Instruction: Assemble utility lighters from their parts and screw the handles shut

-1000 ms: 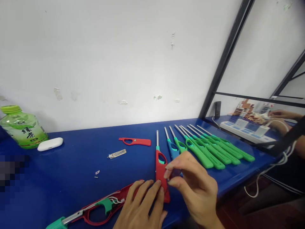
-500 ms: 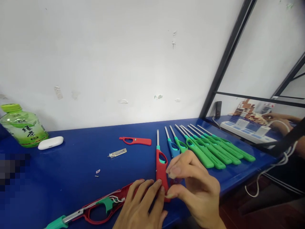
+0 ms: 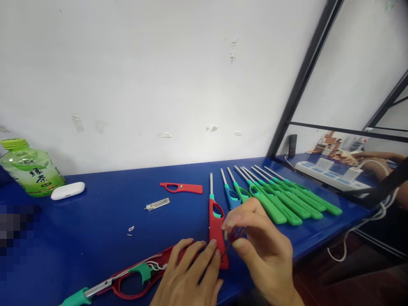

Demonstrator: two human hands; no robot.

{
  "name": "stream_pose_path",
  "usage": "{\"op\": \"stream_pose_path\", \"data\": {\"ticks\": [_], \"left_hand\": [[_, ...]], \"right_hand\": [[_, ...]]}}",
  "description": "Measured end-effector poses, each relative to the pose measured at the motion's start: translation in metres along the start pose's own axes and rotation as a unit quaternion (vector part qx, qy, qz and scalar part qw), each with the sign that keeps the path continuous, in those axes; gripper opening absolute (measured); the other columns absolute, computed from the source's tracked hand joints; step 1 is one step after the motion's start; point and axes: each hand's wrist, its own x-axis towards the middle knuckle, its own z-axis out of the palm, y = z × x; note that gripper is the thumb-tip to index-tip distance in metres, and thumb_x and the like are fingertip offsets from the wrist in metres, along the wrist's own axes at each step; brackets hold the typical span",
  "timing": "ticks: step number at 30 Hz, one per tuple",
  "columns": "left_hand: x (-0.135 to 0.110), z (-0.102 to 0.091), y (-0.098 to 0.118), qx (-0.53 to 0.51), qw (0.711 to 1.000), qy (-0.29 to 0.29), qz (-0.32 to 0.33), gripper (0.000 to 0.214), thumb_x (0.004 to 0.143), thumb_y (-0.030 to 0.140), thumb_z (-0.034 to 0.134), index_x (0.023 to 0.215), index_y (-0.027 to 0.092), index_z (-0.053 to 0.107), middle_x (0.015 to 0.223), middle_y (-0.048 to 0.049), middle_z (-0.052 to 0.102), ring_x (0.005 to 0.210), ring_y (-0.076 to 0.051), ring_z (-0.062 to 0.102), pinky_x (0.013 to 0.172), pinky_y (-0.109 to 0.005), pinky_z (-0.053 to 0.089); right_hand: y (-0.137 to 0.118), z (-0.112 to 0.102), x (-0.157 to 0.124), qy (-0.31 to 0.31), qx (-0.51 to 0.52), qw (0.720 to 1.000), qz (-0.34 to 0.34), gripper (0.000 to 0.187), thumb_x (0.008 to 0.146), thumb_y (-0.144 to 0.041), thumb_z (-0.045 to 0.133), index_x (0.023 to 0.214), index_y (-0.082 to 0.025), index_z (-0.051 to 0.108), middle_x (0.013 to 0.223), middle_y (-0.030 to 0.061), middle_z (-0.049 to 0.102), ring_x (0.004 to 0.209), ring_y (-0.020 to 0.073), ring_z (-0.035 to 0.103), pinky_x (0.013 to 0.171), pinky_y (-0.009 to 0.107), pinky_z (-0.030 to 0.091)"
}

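My left hand (image 3: 189, 276) lies palm down with fingers stretched. Its fingertips touch the lower handle of a red long-nosed lighter (image 3: 217, 229), which points away from me. Beneath and left of that hand is an opened red lighter (image 3: 130, 282), its metal tube, green trigger and white wires exposed; the hand covers its rear end. My right hand (image 3: 264, 255) pinches a small tool with a dark translucent handle (image 3: 236, 233), seemingly a screwdriver. The tool's thin shaft slants down-left to the handle of the whole red lighter; its tip is hard to make out.
A loose red casing half (image 3: 183, 188), a clear slim part with metal inside (image 3: 157, 204) and tiny bits (image 3: 131, 228) lie on the blue table. Several green lighters (image 3: 277, 197) and a blue one (image 3: 232, 196) fan out right. A tea bottle (image 3: 35, 170) and white case (image 3: 68, 191) stand left.
My right thumb has come up from the lower end of the red lighter toward the fingers. The tool's handle and thin shaft now show more. My left hand stays nearly still.
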Motion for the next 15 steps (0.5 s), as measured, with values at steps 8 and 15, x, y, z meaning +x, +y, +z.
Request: {"op": "stream_pose_path", "data": {"ticks": [8,15], "left_hand": [[0.001,-0.0004,0.0066,-0.016,0.999,0.034,-0.033,0.038,0.122,0.024,0.041,0.127,0.02,0.078,0.124,0.0002,0.087,0.105,-0.018,0.082,0.106,-0.039,0.062],[0.005,-0.0037,0.0039,0.006,1.0,0.007,-0.002,0.04,0.122,0.02,0.037,0.13,0.018,0.076,0.125,-0.0008,0.087,0.104,-0.02,0.083,0.098,-0.041,0.066]], "right_hand": [[0.0009,0.0001,0.0063,0.037,0.022,0.999,0.023,0.013,0.109,-0.029,0.077,0.121,-0.033,0.083,0.09,-0.0004,0.077,0.079,0.0172,0.071,0.072,0.03,0.06],[-0.0006,-0.0006,0.0047,-0.021,0.011,1.0,0.021,0.026,0.118,-0.036,0.06,0.135,-0.035,0.079,0.11,0.0057,0.083,0.102,0.0243,0.077,0.087,0.038,0.065]]}}
